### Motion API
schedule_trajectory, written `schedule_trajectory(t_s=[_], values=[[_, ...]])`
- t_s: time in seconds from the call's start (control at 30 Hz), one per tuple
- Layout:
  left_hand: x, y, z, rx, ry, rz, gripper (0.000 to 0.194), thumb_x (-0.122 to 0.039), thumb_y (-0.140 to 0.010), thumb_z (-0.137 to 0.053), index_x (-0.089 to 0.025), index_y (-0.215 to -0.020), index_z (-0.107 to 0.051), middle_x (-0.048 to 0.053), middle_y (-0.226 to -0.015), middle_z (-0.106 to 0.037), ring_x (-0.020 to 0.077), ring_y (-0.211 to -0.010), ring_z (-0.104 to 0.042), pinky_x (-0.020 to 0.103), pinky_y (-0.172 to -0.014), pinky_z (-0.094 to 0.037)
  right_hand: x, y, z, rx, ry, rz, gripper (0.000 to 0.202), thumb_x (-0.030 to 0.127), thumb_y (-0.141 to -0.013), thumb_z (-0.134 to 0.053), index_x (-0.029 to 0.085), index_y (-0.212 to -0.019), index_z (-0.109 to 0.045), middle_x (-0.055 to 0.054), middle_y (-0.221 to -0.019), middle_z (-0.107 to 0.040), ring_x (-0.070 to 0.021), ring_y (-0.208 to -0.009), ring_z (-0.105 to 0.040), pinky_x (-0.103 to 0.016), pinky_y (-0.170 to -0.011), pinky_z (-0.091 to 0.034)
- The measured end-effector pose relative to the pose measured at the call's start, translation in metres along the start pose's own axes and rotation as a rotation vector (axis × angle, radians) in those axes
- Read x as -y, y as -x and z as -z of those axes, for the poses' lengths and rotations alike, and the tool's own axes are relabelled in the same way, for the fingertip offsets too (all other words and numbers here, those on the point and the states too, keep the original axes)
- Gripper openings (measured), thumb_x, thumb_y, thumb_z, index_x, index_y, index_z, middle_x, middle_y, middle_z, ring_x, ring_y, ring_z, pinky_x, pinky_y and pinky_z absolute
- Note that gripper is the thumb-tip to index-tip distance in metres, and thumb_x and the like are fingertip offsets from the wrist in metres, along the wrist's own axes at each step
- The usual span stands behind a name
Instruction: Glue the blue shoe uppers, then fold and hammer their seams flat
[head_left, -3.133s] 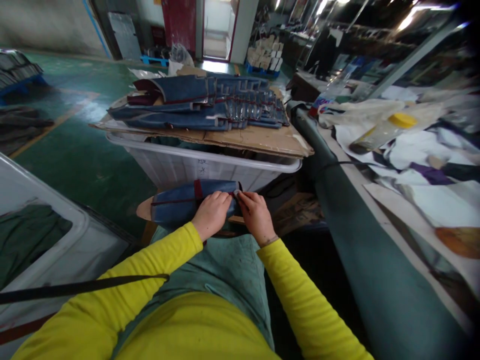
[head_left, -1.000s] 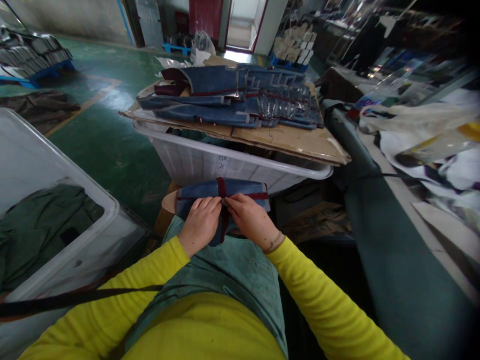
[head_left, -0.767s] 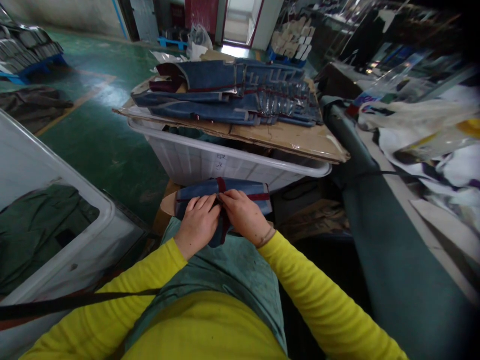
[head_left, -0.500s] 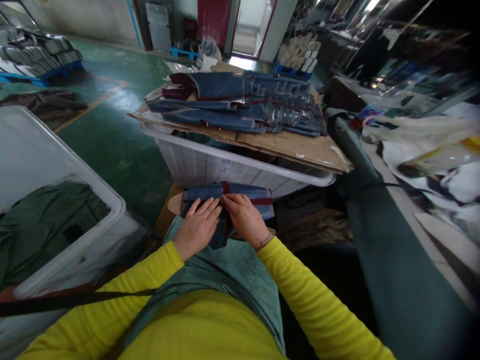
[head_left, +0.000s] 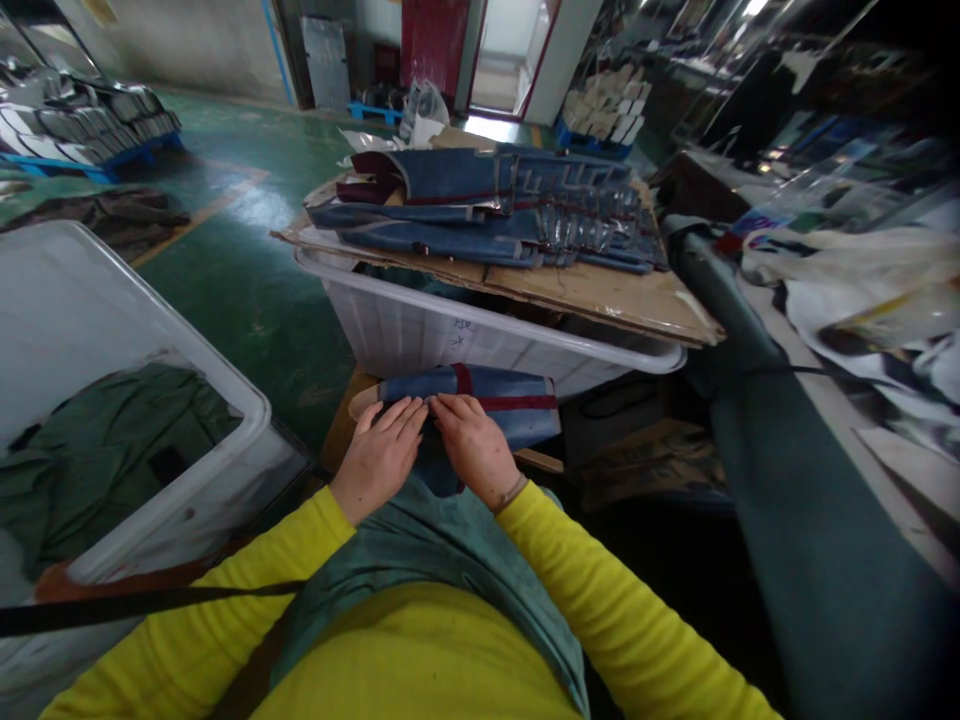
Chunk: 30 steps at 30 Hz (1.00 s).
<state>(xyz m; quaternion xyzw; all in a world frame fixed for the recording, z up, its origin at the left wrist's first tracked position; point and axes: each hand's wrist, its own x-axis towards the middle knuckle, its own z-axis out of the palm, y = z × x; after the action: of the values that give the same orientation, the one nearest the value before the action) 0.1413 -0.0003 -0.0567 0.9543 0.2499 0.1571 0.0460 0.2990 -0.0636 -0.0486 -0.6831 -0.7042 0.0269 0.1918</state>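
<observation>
- Left hand (head_left: 379, 457) and right hand (head_left: 474, 447) hide part of the blue piece (head_left: 525, 386); fingertips touch it, any grip cannot be told.
- Dark red bands (head_left: 517, 403) cross it.
- It lies between lap (head_left: 420, 540) and white bin (head_left: 405, 325).

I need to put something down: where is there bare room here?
Seemingly bare: the front right corner of the cardboard, beside the blue pieces, and the green floor between the white bin at left and the labelled bin. Crowded: the right side, with pale scraps and a clear bottle, and the banded blue piece, where the left hand and right hand rest.
</observation>
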Motion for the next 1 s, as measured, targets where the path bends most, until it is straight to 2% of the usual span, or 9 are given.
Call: schedule_trajectory(t_s=[0.37,0.53,0.73,1.0], values=[[0.037,0.032,0.004,-0.028,-0.021,0.132,0.045,-0.023,-0.093,-0.039,-0.013,-0.137,-0.039,0.012,-0.136,-0.05,0.0226,-0.127,-0.044,0.042,-0.103,-0.029,0.039,-0.029,-0.018,0.091,0.003,0.088,0.041,0.012,-0.09,-0.042,0.014,-0.13,-0.049,-0.012,-0.127,-0.055,-0.0226,-0.111,-0.049,-0.035,-0.089,-0.051],[0.04,0.036,0.002,-0.056,-0.006,0.183,0.048,-0.023,-0.091,-0.043,-0.012,-0.138,-0.039,0.013,-0.137,-0.05,0.0237,-0.127,-0.043,0.042,-0.103,-0.03,0.047,-0.037,-0.019,0.114,-0.004,0.107,0.041,0.013,-0.09,-0.041,0.013,-0.13,-0.049,-0.011,-0.128,-0.054,-0.0217,-0.111,-0.048,-0.034,-0.09,-0.05],[0.025,0.029,-0.004,-0.06,-0.001,0.184,0.051,-0.027,-0.092,-0.042,-0.014,-0.141,-0.036,0.012,-0.141,-0.045,0.0249,-0.13,-0.039,0.04,-0.102,-0.031,0.032,-0.024,-0.005,0.117,-0.006,0.089,0.037,0.016,-0.092,-0.041,0.016,-0.128,-0.051,-0.009,-0.128,-0.055,-0.0202,-0.112,-0.048,-0.033,-0.092,-0.048],[0.022,0.016,0.009,-0.037,-0.024,0.152,0.042,-0.038,-0.093,-0.042,-0.02,-0.129,-0.051,0.01,-0.137,-0.049,0.0257,-0.125,-0.043,0.044,-0.103,-0.029,-0.014,0.012,0.027,0.088,0.135,-0.048,0.037,0.016,-0.093,-0.04,0.015,-0.128,-0.053,-0.009,-0.127,-0.056,-0.024,-0.112,-0.047,-0.035,-0.089,-0.048]])
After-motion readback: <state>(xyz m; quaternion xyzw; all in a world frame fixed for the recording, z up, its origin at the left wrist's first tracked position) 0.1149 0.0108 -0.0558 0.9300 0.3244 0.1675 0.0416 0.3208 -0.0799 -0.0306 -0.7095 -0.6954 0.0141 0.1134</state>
